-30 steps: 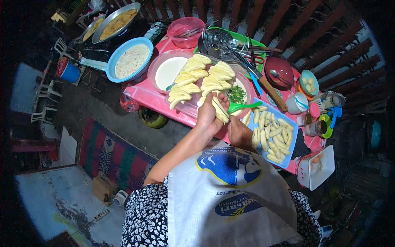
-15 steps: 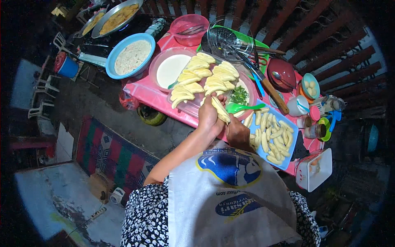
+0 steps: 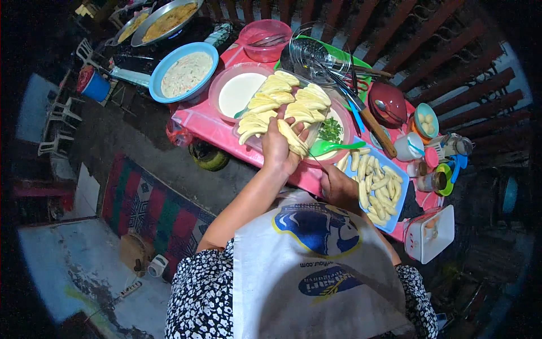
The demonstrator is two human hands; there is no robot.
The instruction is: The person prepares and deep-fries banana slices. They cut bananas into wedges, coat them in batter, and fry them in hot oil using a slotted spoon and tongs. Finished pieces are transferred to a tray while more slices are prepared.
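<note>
Peeled banana (image 3: 292, 139) in the left hand (image 3: 279, 148), with a knife (image 3: 316, 160) in the right hand (image 3: 337, 186).

The left fingers are curled around the banana, which lies across them at a slant, its lower end toward the right hand. The right fingers are closed around the knife, handle hidden, its thin dark blade pointing up toward that end; whether they touch, I cannot tell. Just beyond the left fingers are two rows of pale yellow fanned bananas (image 3: 271, 101), and past those, up and left, a pink bowl (image 3: 215, 93) of white batter (image 3: 241, 95). Above the right fingers, a green spoon (image 3: 330, 147) lies near chopped green leaves (image 3: 331, 130). Right of the right fingers, whole peeled bananas (image 3: 379, 183) fill a light-blue tray (image 3: 389, 227).
</note>
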